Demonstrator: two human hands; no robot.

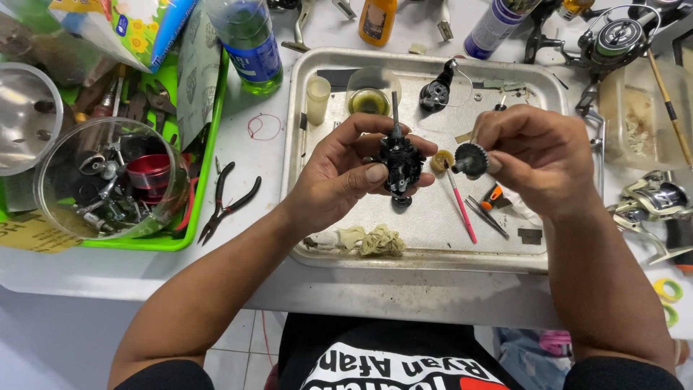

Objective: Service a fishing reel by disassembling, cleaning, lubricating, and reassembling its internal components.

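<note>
the black shirt (pixel 390 361) sits lowest, at the table edge. above the metal tray (pixel 317 238), the left hand (pixel 339 173) grips a black reel body (pixel 401 162) between thumb and fingers, and the right hand (pixel 538 159) pinches a dark toothed gear (pixel 471 157) just beside it. to my eye the gear should meet the body squarely, teeth aligned, without forcing. behind the tray stand a green bottle with a blue label (pixel 249 43), an orange bottle (pixel 377 20) and a white-and-purple can (pixel 493 27); a flowered blue packet (pixel 137 29) lies far left.

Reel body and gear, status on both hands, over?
Left hand grips black reel body over metal tray. Right hand pinches dark gear beside it, apart. Pink-handled tool lies below; nothing between.
</note>
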